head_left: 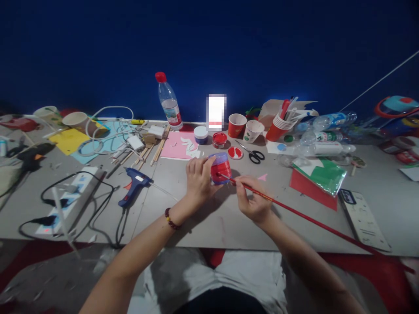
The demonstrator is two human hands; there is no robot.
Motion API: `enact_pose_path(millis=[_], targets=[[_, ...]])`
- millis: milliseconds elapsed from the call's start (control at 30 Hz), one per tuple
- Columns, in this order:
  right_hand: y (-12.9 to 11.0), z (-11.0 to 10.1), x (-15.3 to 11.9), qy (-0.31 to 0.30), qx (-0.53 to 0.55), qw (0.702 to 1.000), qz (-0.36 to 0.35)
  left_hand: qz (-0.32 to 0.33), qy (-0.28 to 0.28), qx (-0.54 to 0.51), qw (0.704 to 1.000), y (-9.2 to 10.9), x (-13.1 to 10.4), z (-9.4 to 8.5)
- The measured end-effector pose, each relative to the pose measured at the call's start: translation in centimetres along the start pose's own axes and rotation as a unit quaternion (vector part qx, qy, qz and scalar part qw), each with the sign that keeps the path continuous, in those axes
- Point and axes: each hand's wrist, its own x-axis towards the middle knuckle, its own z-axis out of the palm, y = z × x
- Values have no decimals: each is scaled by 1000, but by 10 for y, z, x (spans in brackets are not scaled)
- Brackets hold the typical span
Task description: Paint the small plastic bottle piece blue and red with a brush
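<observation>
My left hand (200, 178) is closed around one side of a small jar (220, 163), purplish at its ends with a band of red paint between. My right hand (253, 198) pinches a long red paintbrush (294, 211) near its front end. The brush tip touches the red band of the jar. Behind the jar stands an open pot of red paint (219, 139). Beside that pot lies its paint-smeared round lid (235, 152). A white-lidded jar (200, 134) is just to the left.
A blue glue gun (135, 183) with its cord and a power strip (70, 200) lie on the left. Scissors (253, 155), paper cups (237, 125) and plastic bottles (327, 137) are at the right. A tall bottle (170, 107) stands behind pink paper (175, 146).
</observation>
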Motion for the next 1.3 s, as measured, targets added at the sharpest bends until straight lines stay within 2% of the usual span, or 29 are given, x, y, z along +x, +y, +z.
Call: enact_pose_path(millis=[100,233,367,500,633,800,900,1033,1167,1300], targets=[[6,-4,1,18,-13,1000,10,-16,2,-12,1000,-3,0,1],[18,-7,1,32,-33,998,33,-7,17,-28,999,-9,0,1],[29,-9,-2,30,-54,997,55,-17,14,-32,999,-9,1,0],[28,-12,0,15,-51,997,58,-5,28,-40,999,-6,1,0],[16,-12,2,-12,-41,999,22,27,54,-36,998,-6,2,0],[10,-4,-7,-38,-14,998,-41,21,60,-18,998,-8,3,0],[11,0,-9,-61,4,994,-91,5,50,-9,999,-8,3,0],[10,-5,3,-100,64,985,-123,-18,23,4,1000,-7,1,2],[8,-9,18,-80,99,990,-63,2,43,-11,999,-7,0,3],[11,-3,22,-83,89,993,1,-9,27,-17,999,-8,1,1]])
